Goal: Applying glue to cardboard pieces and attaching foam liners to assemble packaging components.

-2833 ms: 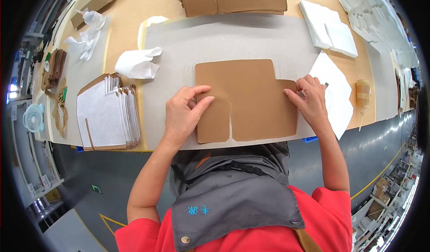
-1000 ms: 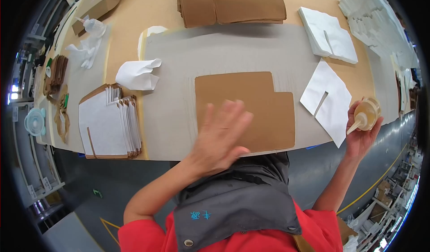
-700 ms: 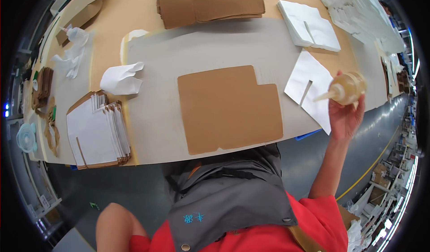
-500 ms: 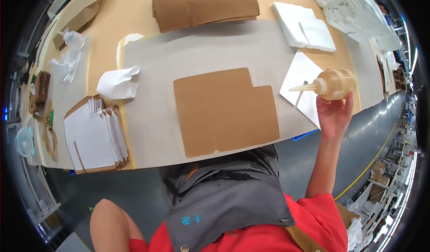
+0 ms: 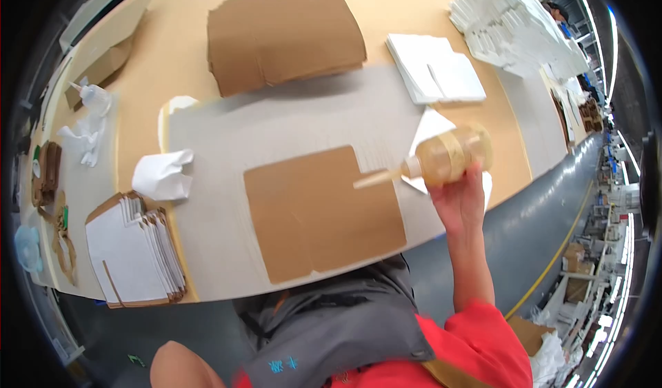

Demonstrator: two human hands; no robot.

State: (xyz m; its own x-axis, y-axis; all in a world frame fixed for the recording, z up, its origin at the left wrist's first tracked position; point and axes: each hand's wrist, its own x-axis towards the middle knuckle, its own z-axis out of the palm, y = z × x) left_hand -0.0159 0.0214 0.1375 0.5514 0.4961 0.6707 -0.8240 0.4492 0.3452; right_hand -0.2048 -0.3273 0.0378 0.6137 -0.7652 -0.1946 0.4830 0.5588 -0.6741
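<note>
My right hand is wrapped round a squeeze bottle of yellowish liquid, holding it tilted on its side. The bottle's long pale nozzle points left, over the notched corner of a flat brown leather-like panel. That panel lies on the grey mat near the table's front edge. Partly hidden behind the bottle is a white sheet. Of my left arm only a bent part shows at the lower left; the hand is out of view.
A stack of brown panels sits at the back, with a stack of white pieces to its right. On the left are a pile of white-faced pieces, a crumpled white cloth and another bottle. White sheets are heaped far right.
My right hand has brought the bottle left, so its nozzle now reaches over the brown panel's corner. The whole view has shifted, placing the table lower and further left.
</note>
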